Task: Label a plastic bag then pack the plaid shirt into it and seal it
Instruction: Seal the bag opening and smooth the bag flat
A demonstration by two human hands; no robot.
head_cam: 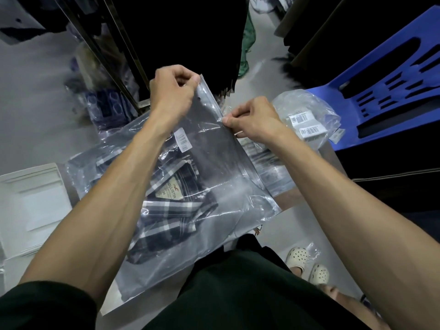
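A clear plastic bag (pixel 221 177) is held up in front of me, slanting from upper centre down toward my lap. A folded navy-and-white plaid shirt (pixel 166 208) lies inside it, collar tag showing. A small white barcode label (pixel 183 140) is stuck on the bag near its top. My left hand (pixel 172 91) pinches the bag's top strip at its far corner. My right hand (pixel 252 120) pinches the same strip lower along the edge, thumb and fingers pressed together on it.
A blue plastic chair (pixel 390 91) stands at right, with a crumpled bag of barcode labels (pixel 307 120) beside it. White boxes (pixel 31 206) lie at left. Other bagged clothes (pixel 107 108) sit on the floor behind. Dark garments (pixel 190 32) hang ahead. Feet in white clogs (pixel 307 265) show below.
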